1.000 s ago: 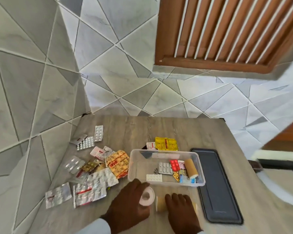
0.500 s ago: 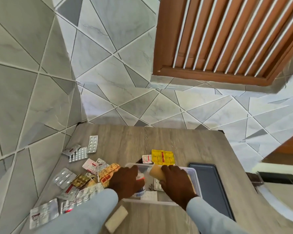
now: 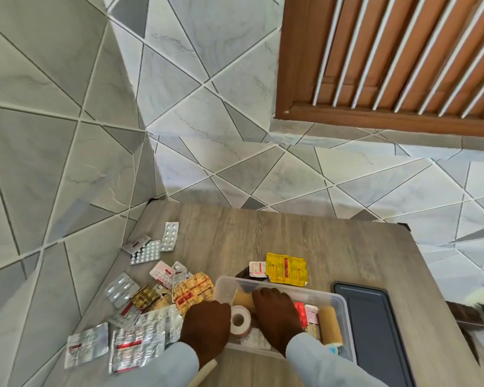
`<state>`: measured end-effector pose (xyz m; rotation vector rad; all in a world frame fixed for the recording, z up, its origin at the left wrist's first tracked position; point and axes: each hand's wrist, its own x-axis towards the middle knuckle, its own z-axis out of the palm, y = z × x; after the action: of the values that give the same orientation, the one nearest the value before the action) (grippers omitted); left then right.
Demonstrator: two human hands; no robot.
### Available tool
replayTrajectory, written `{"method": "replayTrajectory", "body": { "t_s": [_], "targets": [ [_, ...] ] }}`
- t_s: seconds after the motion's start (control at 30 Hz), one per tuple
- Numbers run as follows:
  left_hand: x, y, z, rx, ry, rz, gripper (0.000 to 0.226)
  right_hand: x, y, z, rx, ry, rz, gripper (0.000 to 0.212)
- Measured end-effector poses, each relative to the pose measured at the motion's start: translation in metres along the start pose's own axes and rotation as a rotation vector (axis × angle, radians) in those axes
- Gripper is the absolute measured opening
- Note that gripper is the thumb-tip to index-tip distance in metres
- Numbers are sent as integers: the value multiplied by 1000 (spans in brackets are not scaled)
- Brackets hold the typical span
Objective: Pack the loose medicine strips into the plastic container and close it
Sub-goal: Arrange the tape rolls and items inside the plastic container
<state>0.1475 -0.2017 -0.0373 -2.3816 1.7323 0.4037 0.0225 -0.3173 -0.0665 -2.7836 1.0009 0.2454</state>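
Many medicine strips [image 3: 140,311] lie loose on the table [image 3: 333,247], left of the plastic container [image 3: 344,305]. Lid [image 3: 375,328] beside it. Left hand [image 3: 207,325] grips white tape roll [image 3: 239,319]; right hand [image 3: 277,311] holds tan roll [image 3: 242,298]. Risk: rolls crowd out strips, lid won't close.

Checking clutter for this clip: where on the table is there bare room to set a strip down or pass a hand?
Bare wood runs along the far edge of the table, between the wall, the yellow sachet and the white blister strip, and on the right beyond the dark lid. It is crowded left of the plastic container, where the loose strips overlap.
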Motion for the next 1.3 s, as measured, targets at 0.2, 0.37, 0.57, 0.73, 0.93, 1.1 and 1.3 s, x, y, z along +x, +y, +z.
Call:
{"method": "replayTrajectory", "body": {
  "t_s": [0.2,0.37,0.57,0.73,0.93,1.1,1.3],
  "targets": [
    [3,-10,-1,-267,81,44,41,-14,4,-5,237,76,125,32],
    [6,-7,3,-430,34,169,41,-24,-15,1,556,-43,58,48],
    [11,-15,2,-449,62,146,38,-30,-27,1,667,-7,114,44],
    [1,-36,1,-581,210,117,27,-34,-19,-19,474,-52,44,52],
    [-49,-71,17,-416,145,96,26,-29,-20,-39,-48,-231,-20,54],
    [-62,-67,41,-182,-178,92,63,-26,-25,-37,-150,-247,36,42],
    [-66,-61,57,-347,-185,-1,74,-28,-20,-31,20,-281,95,37]
  ]
}}
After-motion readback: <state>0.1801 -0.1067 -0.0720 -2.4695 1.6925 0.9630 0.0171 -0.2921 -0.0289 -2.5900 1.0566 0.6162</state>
